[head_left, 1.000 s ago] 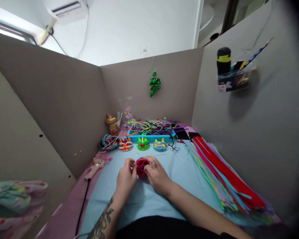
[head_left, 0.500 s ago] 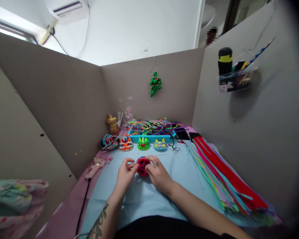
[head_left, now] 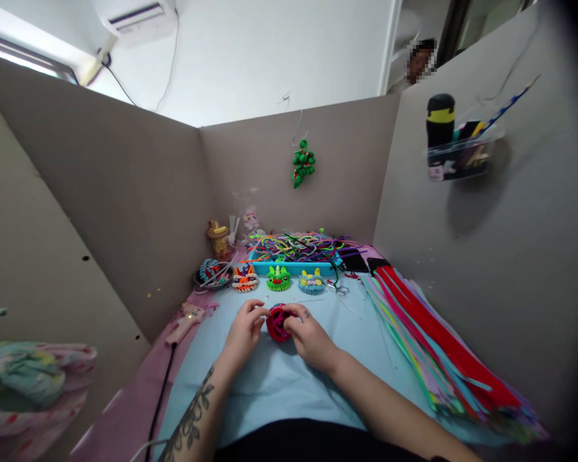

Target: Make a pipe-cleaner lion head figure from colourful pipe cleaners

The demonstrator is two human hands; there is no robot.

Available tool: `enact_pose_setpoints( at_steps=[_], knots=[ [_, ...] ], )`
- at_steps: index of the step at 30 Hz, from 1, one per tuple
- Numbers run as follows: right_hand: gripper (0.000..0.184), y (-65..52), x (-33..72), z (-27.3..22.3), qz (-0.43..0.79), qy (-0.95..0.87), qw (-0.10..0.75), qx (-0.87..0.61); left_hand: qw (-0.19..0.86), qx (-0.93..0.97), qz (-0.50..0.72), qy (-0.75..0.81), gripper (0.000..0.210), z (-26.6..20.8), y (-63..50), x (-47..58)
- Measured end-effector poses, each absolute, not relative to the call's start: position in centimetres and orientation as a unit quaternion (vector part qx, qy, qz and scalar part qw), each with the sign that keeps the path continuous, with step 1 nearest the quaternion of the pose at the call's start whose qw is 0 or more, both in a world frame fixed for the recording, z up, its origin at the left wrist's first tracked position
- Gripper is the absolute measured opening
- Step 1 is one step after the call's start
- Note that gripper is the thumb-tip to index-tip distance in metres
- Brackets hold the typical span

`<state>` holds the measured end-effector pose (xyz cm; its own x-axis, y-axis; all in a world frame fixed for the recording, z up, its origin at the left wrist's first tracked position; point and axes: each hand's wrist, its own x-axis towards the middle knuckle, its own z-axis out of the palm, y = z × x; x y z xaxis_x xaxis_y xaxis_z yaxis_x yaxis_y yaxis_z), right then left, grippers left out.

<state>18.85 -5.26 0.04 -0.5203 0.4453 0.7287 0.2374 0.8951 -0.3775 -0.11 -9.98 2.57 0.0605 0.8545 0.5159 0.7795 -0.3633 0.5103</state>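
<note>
A round, red and pink openwork piece of bent pipe cleaners is held up above the blue cloth, with a bit of blue at its top. My right hand pinches its right side, thumb toward the middle and fingers over the upper rim. At the left rim, my left hand has its curled fingertips against the piece. Behind it stand three pipe-cleaner animal heads: an orange and white one, a green one and a light blue and yellow one.
A blue tray overflows with pipe cleaners. Scissors lie beside it. Long pipe-cleaner bundles cover the right. On the left are a glue gun and a bowl. Grey partitions enclose the table.
My left fingers have loosened and shifted up along the left rim, thumb drawn back. The red piece has turned slightly in my right hand. The whole view has shifted a little.
</note>
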Motion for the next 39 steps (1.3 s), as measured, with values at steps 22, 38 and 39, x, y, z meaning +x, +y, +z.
enact_pose_setpoints(
  at_steps=[22, 38, 39],
  knots=[
    [0.027, -4.4, 18.8, 0.6, 0.275, -0.831, 0.387, -0.291, 0.026, 0.772, 0.205, 0.601, 0.019, 5.1, -10.0, 1.0],
    [0.017, -4.3, 18.1, -0.1, 0.264, -0.811, 0.454, -0.257, 0.139, 0.709, 0.384, 0.575, 0.014, 2.3, -10.4, 2.3],
    [0.018, -4.3, 18.1, -0.2, 0.252, -0.816, 0.453, -0.256, 0.135, 0.708, 0.386, 0.576, 0.014, 2.3, -10.5, 2.4]
  ],
)
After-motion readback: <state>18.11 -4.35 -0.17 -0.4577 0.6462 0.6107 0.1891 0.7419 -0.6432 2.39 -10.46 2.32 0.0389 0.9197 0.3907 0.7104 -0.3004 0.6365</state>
